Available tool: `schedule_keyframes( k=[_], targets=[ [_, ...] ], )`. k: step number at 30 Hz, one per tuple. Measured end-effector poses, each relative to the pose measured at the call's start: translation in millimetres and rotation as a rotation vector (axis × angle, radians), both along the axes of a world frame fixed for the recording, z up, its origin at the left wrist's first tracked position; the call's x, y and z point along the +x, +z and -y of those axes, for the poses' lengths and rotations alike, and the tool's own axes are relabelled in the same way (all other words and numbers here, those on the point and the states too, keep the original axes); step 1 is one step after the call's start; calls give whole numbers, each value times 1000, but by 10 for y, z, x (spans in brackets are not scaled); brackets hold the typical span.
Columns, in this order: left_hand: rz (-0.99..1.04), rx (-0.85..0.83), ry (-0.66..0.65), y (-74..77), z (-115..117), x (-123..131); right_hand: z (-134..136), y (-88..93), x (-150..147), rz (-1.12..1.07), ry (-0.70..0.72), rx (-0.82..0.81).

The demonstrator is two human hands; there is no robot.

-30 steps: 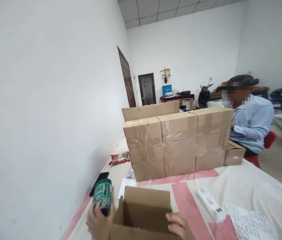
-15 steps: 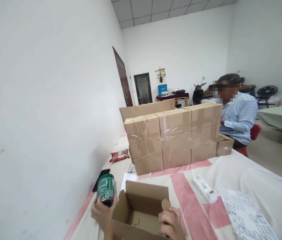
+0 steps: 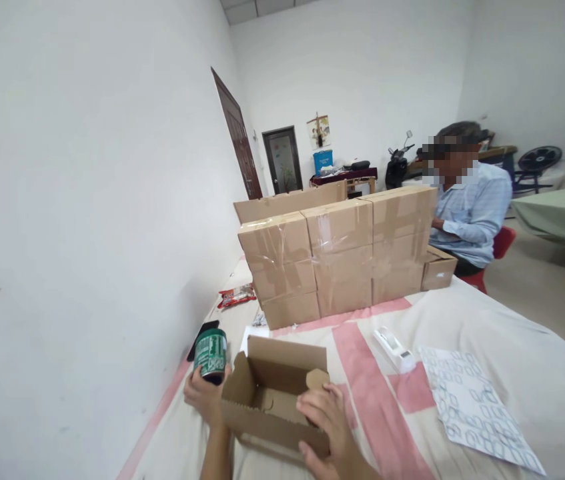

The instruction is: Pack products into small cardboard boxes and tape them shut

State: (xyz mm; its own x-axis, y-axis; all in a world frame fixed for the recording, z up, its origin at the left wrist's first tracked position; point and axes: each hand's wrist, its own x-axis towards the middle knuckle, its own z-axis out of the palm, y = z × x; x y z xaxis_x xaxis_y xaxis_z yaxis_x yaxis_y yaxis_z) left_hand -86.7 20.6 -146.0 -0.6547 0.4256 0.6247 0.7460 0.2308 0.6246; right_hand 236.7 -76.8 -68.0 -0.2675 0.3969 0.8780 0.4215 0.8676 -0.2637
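Observation:
My left hand [image 3: 205, 398] is closed around the lower part of a green can [image 3: 211, 352] with printed labelling and a dark base. It holds the can just left of an open cardboard box [image 3: 272, 427]. Inside, the box shows bare cardboard and a small curved slit in its floor. At the box's right end, my right hand [image 3: 327, 417] grips the wall, with the fingers over the top edge and the thumb low on the near side. A rounded flap [image 3: 317, 379] sticks up beside those fingers.
Behind stands a taped stack of cardboard boxes [image 3: 342, 257]. A white device [image 3: 394, 349] and a patterned sheet [image 3: 479, 407] lie right. A red packet [image 3: 236, 296] and a black phone-like object [image 3: 197, 348] lie near the left wall. A person [image 3: 472, 207] sits beyond the stack.
The view has tilted down slightly. My right hand has shifted along the box's right end, its fingers now more extended and its thumb lower. The can stays in my left hand.

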Motion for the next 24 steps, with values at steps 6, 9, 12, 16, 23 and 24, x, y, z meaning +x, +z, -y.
schedule_keyframes(
  k=[6, 9, 12, 16, 23, 24],
  targets=[
    [-3, 40, 40, -21, -22, -7, 16, 68, -24, -7, 107, -130],
    [8, 58, 51, -15, -31, -1, -46, 109, -42, -14, 133, -156],
    [11, 84, 58, -7, -50, -19, -137, 106, -4, 11, 188, -159],
    [18, 101, 73, -26, -74, -56, -238, 76, 155, -3, 296, -223],
    [85, 97, 78, -25, -77, -69, -151, 222, 406, -52, 335, -427],
    [99, 100, 70, -13, -72, -66, -124, 249, 426, -66, 317, -422]
  ],
)
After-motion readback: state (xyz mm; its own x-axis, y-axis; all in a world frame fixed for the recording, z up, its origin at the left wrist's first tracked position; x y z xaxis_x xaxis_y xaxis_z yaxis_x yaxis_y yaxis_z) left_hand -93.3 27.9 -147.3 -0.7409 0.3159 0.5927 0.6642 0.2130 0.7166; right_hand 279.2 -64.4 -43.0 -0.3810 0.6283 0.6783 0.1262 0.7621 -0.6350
